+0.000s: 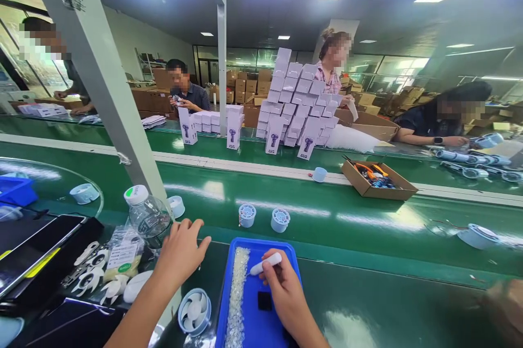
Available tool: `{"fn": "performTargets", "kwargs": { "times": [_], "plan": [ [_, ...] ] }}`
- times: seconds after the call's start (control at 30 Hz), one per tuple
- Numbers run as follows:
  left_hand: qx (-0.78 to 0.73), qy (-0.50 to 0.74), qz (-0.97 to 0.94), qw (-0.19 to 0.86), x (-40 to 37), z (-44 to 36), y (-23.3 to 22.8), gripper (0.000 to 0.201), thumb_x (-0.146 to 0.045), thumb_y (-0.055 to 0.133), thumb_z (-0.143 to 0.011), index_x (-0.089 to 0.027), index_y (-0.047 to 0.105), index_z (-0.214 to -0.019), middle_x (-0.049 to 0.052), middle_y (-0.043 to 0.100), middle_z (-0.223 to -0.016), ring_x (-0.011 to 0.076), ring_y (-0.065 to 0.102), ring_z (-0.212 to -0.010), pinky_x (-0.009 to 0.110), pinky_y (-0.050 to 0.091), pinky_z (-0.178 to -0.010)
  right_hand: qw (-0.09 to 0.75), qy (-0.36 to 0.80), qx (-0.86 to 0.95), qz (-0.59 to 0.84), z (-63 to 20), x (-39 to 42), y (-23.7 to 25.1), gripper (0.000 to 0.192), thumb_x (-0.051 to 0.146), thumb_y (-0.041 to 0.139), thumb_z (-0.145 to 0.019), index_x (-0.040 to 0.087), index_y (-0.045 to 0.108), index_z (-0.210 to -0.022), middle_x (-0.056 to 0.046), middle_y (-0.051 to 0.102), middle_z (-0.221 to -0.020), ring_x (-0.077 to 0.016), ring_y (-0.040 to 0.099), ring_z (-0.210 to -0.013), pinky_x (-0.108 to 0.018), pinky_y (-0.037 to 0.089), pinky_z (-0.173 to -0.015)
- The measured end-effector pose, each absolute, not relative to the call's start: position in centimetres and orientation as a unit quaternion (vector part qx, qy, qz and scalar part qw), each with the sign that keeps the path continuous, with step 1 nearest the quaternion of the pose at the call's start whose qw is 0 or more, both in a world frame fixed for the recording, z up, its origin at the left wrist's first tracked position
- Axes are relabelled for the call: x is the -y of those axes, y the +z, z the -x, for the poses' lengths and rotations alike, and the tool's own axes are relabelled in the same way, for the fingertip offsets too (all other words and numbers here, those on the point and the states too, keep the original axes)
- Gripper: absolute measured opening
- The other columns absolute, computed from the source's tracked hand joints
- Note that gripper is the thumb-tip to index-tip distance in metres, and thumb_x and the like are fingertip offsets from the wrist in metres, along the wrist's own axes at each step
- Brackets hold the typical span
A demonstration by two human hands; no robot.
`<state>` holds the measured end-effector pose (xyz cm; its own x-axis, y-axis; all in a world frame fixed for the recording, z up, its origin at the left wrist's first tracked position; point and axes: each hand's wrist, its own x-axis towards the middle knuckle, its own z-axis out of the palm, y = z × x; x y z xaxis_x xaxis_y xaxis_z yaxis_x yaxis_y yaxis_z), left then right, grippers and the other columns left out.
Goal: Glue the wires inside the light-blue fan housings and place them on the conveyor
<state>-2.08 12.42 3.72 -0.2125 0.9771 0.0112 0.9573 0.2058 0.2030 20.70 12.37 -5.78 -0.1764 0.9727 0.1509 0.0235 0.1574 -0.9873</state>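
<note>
While my right hand (288, 291) hovers over the blue tray (286, 250), its fingers pinch a small white pen-shaped tool (265, 264), the tip pointing left toward the strip of tiny clear beads (237, 293) that runs down the left side of the tray. A small black square (265, 300) lies on the tray floor just under my right hand. My left hand (180, 252) is spread with the fingers loosely apart, holding nothing, reaching out beside the clear water bottle (147, 217) with its white cap; I cannot tell whether the fingertips touch it. Below my left forearm sits a pale blue fan housing (194, 312) with white blades, just beside the tray's left edge. Two more round pale blue parts (263, 217) stand on the green conveyor belt (368, 228) beyond the tray. To my left lie white plastic pieces (92, 277) and a clear bag (122, 255) with a label. Across the belt, a stack of white boxes (298, 103) rises, with other people seated behind it, and an open cardboard box (378, 180) holding tools sits well apart to the right
</note>
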Motion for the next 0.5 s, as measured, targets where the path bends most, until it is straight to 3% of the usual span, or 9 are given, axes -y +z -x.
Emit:
{"fn": "performTargets", "kwargs": {
  "times": [0.27, 0.4, 0.5],
  "plan": [
    [-0.771, 0.061, -0.63, 0.077, -11.6, 3.3, 2.1, 0.018, -0.022, 0.045, -0.083, -0.017, 0.058, -0.094, 0.013, 0.063, -0.097, 0.0337, 0.055, -0.096, 0.043, 0.042, -0.075, 0.472, 0.449, 0.622, 0.434, -20.9, -11.9, -5.2, 0.02, 0.042, 0.049, -0.091, 0.023, 0.054, -0.088, -0.001, 0.056, -0.076, -0.0173, 0.054, -0.066, -0.028, 0.046, -0.063],
    [-0.771, 0.061, -0.631, 0.057, -11.9, 3.1, 1.9, 0.019, -0.012, 0.046, -0.08, -0.017, 0.056, -0.096, 0.013, 0.062, -0.099, 0.0317, 0.055, -0.096, 0.039, 0.042, -0.077, 0.452, 0.384, 0.673, 0.442, -21.7, -12.0, -4.4, 0.018, 0.036, 0.053, -0.089, 0.022, 0.055, -0.077, 0.001, 0.053, -0.07, -0.015, 0.048, -0.062, -0.025, 0.041, -0.06],
    [-0.773, 0.066, -0.629, 0.037, -11.8, 3.0, 1.9, 0.018, -0.011, 0.046, -0.081, -0.017, 0.054, -0.096, 0.012, 0.061, -0.099, 0.0294, 0.055, -0.096, 0.037, 0.041, -0.08, 0.475, 0.353, 0.655, 0.469, -22.8, -12.6, -4.3, 0.019, 0.038, 0.051, -0.09, 0.022, 0.055, -0.082, 0.001, 0.054, -0.07, -0.0147, 0.049, -0.061, -0.024, 0.042, -0.058]
  ]
}}
